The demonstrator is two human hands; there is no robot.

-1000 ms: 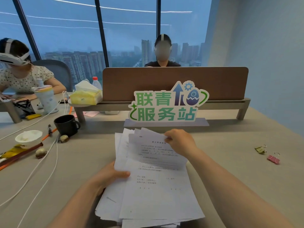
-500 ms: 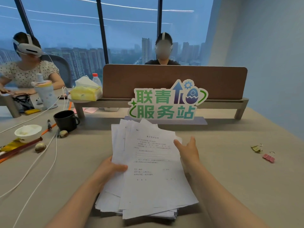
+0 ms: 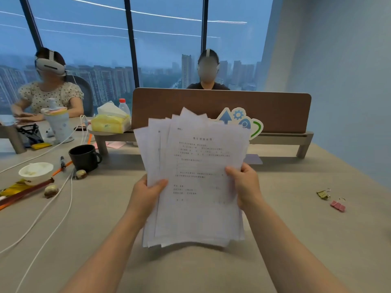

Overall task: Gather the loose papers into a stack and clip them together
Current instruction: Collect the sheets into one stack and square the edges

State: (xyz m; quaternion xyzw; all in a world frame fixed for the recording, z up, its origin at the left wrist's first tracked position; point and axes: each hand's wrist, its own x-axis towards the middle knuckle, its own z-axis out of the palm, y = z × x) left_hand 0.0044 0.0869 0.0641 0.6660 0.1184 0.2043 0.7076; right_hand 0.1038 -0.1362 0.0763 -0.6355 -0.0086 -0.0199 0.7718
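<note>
The papers (image 3: 196,178) are held upright above the table (image 3: 296,240), gripped at the side edges by the left hand (image 3: 146,193) and right hand (image 3: 245,185). Edges remain uneven; squaring and clipping remain, with the clips (image 3: 331,200) untouched at far right.

White papers (image 3: 196,176); pink clip (image 3: 337,205); olive clip (image 3: 322,194); black mug (image 3: 84,157).
</note>
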